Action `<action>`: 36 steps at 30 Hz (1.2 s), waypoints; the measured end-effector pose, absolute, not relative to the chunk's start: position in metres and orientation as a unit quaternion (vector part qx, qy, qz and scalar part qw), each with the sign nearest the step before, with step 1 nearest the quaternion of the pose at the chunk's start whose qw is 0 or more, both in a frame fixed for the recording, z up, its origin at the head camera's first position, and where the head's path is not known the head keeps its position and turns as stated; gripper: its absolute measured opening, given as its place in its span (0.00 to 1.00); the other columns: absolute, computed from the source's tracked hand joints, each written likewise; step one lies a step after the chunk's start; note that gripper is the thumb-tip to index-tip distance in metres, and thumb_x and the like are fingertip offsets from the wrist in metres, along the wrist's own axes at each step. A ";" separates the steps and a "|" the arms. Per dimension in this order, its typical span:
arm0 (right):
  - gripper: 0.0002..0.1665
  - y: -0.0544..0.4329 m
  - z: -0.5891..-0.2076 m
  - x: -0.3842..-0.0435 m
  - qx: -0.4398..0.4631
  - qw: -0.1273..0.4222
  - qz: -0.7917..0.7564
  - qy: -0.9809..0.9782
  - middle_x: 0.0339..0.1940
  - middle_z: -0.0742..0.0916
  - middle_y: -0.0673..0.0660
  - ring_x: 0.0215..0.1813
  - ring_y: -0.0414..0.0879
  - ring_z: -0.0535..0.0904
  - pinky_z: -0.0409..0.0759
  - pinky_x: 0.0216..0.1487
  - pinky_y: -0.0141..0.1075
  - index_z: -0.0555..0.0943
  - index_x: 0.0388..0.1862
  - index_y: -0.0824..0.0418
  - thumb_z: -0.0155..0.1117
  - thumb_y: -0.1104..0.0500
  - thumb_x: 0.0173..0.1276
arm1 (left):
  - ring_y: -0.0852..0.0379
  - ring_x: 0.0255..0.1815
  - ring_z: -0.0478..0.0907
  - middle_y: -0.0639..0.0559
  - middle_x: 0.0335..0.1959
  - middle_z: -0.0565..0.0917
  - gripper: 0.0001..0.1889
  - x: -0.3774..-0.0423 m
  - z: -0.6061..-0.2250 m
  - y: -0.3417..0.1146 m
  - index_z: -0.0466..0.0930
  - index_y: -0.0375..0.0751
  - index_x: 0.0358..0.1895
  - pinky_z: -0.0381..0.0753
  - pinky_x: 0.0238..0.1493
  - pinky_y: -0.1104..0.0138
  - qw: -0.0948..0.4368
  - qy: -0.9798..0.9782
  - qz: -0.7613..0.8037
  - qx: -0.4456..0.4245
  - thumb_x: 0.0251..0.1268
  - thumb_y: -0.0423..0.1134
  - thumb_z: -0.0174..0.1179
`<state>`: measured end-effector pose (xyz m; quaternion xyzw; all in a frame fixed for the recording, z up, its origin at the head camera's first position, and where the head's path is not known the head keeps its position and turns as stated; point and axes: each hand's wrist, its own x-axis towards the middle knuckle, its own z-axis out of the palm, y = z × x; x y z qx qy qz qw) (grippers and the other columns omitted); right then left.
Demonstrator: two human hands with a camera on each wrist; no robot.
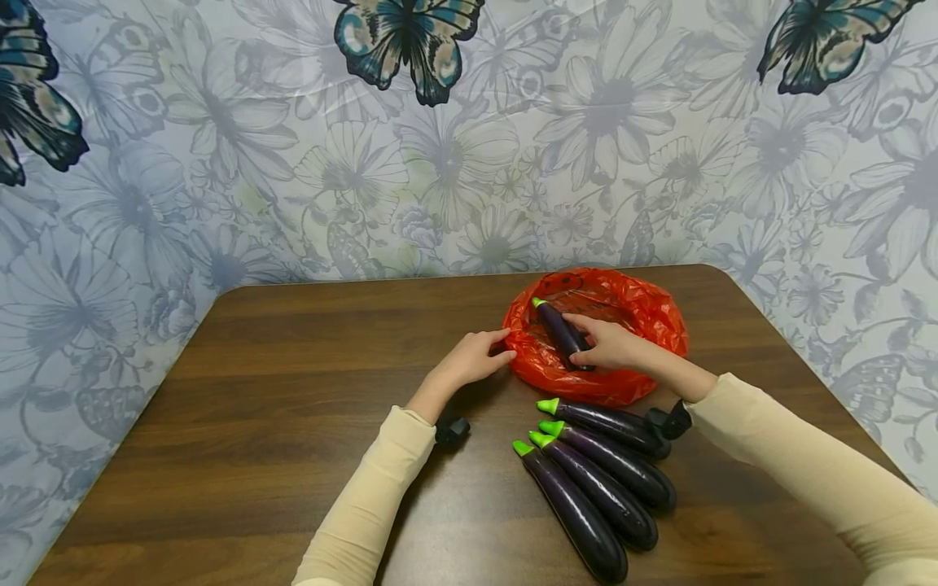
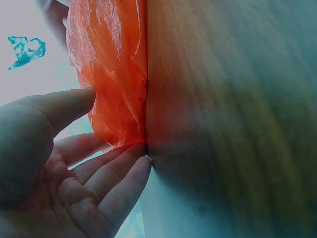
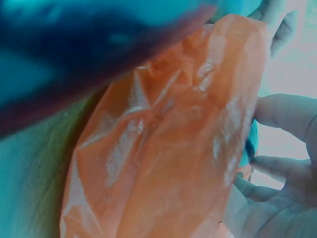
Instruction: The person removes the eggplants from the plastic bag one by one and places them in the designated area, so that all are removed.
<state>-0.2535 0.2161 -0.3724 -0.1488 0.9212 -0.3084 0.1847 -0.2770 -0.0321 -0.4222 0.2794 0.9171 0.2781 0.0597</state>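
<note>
My right hand (image 1: 610,343) grips a dark purple eggplant (image 1: 557,327) by its lower part, over the open mouth of a red plastic bag (image 1: 663,321). The eggplant's green stem end points to the back left. In the right wrist view the bag (image 3: 178,148) hides most of this eggplant. On the bag's left side my left hand (image 1: 472,360) touches the plastic with its fingers fairly straight. The left wrist view shows its thumb and fingertips right at the bag's wall (image 2: 116,94). Several more eggplants (image 1: 597,492) lie fanned out in front of the bag, green stems to the left.
The brown wooden table (image 1: 308,391) ends at a wall behind the bag, covered in floral, butterfly-printed paper (image 1: 454,187). Right under my right wrist lies the rearmost loose eggplant (image 1: 611,425). A dark camera (image 1: 452,431) is worn on my left wrist.
</note>
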 end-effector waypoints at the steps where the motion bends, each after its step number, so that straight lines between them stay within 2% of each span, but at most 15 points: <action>1: 0.45 0.217 -0.371 -0.253 -0.149 0.183 -0.310 0.921 0.62 0.68 0.75 0.50 0.62 0.75 0.82 0.32 0.43 0.50 0.74 0.66 0.63 0.62 0.63 | 0.50 0.60 0.70 0.43 0.61 0.72 0.28 -0.277 -0.422 -0.032 0.66 0.37 0.67 0.67 0.59 0.60 0.060 0.917 0.278 0.279 0.68 0.46 0.55; 10: 0.45 0.228 -0.356 -0.241 -0.188 0.132 -0.305 0.924 0.59 0.71 0.73 0.51 0.62 0.73 0.79 0.36 0.42 0.53 0.74 0.63 0.64 0.61 0.63 | 0.50 0.60 0.70 0.43 0.62 0.71 0.28 -0.276 -0.420 -0.033 0.65 0.38 0.67 0.68 0.58 0.60 0.065 0.917 0.281 0.274 0.68 0.46 0.55; 19: 0.44 0.242 -0.338 -0.213 -0.237 0.085 -0.332 0.909 0.60 0.72 0.71 0.59 0.65 0.68 0.73 0.50 0.55 0.55 0.74 0.61 0.65 0.62 0.62 | 0.50 0.61 0.69 0.44 0.62 0.71 0.28 -0.277 -0.420 -0.033 0.65 0.38 0.67 0.67 0.59 0.60 0.070 0.919 0.281 0.269 0.68 0.46 0.55; 25: 0.44 0.248 -0.332 -0.178 -0.280 0.058 -0.334 0.898 0.62 0.71 0.66 0.61 0.63 0.67 0.73 0.50 0.56 0.57 0.74 0.58 0.67 0.61 0.61 | 0.51 0.61 0.68 0.45 0.62 0.71 0.28 -0.278 -0.420 -0.033 0.65 0.39 0.67 0.67 0.59 0.61 0.068 0.920 0.278 0.269 0.68 0.47 0.55; 28: 0.44 0.253 -0.335 -0.165 -0.303 0.052 -0.324 0.895 0.64 0.70 0.64 0.60 0.61 0.68 0.76 0.47 0.51 0.58 0.73 0.55 0.68 0.61 0.60 | 0.51 0.61 0.69 0.44 0.62 0.71 0.28 -0.278 -0.420 -0.033 0.65 0.38 0.67 0.67 0.59 0.61 0.066 0.919 0.278 0.270 0.68 0.46 0.55; 32: 0.43 0.262 -0.342 -0.155 -0.331 0.059 -0.323 0.885 0.65 0.69 0.61 0.49 0.50 0.73 0.78 0.37 0.38 0.61 0.72 0.54 0.68 0.65 0.60 | 0.50 0.61 0.69 0.44 0.62 0.71 0.28 -0.277 -0.420 -0.032 0.65 0.39 0.68 0.67 0.59 0.60 0.066 0.921 0.274 0.270 0.68 0.46 0.55; 35: 0.42 0.268 -0.347 -0.149 -0.345 0.071 -0.330 0.876 0.66 0.69 0.60 0.47 0.46 0.75 0.78 0.37 0.34 0.62 0.72 0.55 0.67 0.66 0.60 | 0.49 0.60 0.69 0.43 0.62 0.71 0.28 -0.277 -0.420 -0.032 0.65 0.39 0.68 0.67 0.59 0.60 0.067 0.921 0.271 0.271 0.68 0.46 0.55; 36: 0.41 0.270 -0.348 -0.147 -0.348 0.073 -0.329 0.875 0.66 0.69 0.60 0.50 0.46 0.75 0.78 0.40 0.35 0.62 0.72 0.55 0.67 0.65 0.61 | 0.49 0.60 0.69 0.43 0.62 0.71 0.28 -0.276 -0.420 -0.032 0.65 0.38 0.67 0.68 0.58 0.60 0.066 0.921 0.272 0.272 0.68 0.46 0.55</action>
